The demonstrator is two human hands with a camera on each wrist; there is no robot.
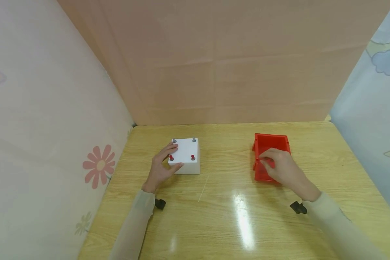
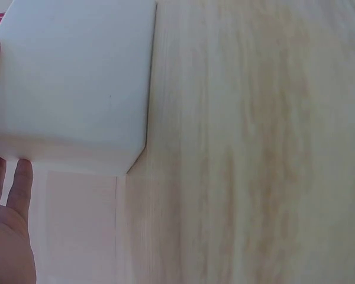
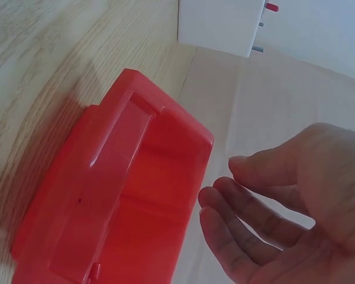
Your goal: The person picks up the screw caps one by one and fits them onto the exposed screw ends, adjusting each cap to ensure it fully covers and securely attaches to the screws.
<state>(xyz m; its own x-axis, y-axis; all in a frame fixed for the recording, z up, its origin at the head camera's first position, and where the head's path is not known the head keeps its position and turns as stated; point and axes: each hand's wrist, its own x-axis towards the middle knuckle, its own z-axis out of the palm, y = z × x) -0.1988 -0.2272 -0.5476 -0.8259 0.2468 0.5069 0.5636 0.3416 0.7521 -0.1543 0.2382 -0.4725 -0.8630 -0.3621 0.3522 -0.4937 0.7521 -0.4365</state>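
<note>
A white box (image 1: 186, 151) stands at the left of the table, with metal posts upright at its corners. The two front posts carry red caps (image 1: 193, 157); the two rear posts (image 1: 194, 139) are bare metal. My left hand (image 1: 160, 168) holds the box at its left side, thumb along the front edge and fingers toward the rear left. To the right, my right hand (image 1: 281, 168) hovers over a red plastic bin (image 1: 271, 139), its fingers loosely bent. In the right wrist view, thumb and fingertips stand slightly apart, and nothing shows between them. The hand hides part of the bin's interior.
The wood-grain table (image 1: 221, 202) separates box and bin. Behind it rises a tan panel (image 1: 230, 79). Patterned pale sheets hang at the left (image 1: 52, 137) and right (image 1: 377, 119). Dark wrist-worn devices (image 1: 160, 204) show by both cuffs.
</note>
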